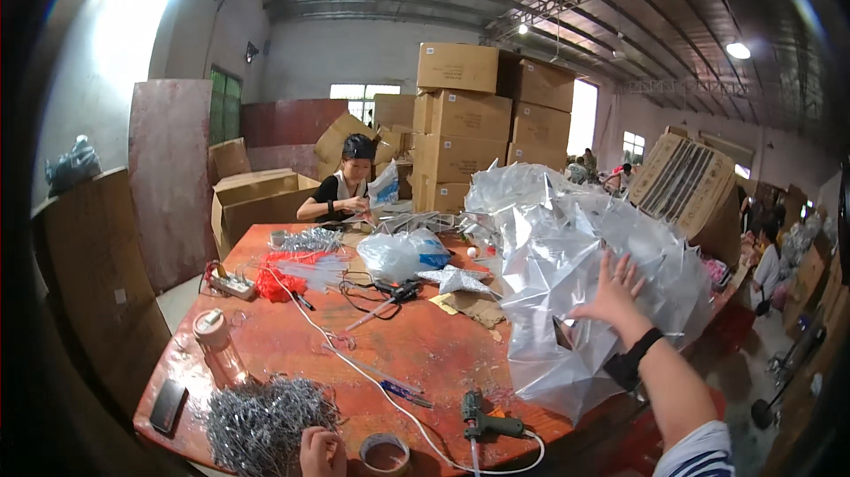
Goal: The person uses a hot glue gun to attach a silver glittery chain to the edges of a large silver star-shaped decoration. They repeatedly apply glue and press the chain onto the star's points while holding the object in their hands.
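Note:
My right hand is spread open against a big heap of silvery, see-through pointed star shapes on the right of the table. A dark band is round that wrist. At the lower edge, my left hand shows only in part, its fingers curled in. Whether anything is inside them is hidden. It lies between a tangle of silver tinsel wires and a roll of tape. A green glue gun with a white cord rests on the table between my two hands.
The red table also bears a phone, a bottle, a power strip, a second glue gun, a glittery star and plastic bags. A person works across the table. Stacked cartons stand behind.

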The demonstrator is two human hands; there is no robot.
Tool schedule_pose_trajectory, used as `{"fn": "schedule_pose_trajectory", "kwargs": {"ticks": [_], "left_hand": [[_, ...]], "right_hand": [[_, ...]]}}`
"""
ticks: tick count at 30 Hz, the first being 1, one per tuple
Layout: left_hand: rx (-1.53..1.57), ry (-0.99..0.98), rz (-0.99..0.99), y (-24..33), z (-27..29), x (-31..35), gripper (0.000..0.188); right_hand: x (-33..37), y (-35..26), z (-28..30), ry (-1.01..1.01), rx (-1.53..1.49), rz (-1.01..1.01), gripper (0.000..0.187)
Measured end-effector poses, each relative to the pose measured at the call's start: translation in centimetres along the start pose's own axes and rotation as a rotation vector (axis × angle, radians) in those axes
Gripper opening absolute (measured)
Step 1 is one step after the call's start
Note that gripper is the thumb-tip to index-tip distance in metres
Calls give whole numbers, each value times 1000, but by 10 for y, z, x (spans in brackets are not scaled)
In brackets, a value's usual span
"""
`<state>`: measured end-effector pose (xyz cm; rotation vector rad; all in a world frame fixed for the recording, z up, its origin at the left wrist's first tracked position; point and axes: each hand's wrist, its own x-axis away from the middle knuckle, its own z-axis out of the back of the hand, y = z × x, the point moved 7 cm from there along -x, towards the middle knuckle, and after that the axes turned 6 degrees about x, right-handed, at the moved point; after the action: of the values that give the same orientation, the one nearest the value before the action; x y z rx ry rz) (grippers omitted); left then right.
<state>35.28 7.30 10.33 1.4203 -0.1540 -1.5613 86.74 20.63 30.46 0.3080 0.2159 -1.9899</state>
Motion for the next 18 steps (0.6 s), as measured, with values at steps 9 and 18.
{"fn": "schedule_pose_trajectory", "kwargs": {"ticks": [9,18], "left_hand": [[-2,-134,20,23,-1,-9,11],[-12,-143,37,14,-6,-9,12]], "right_hand": [[-17,12,7,-47,130,77,133],[-23,19,26,17,314,339,118]]}}
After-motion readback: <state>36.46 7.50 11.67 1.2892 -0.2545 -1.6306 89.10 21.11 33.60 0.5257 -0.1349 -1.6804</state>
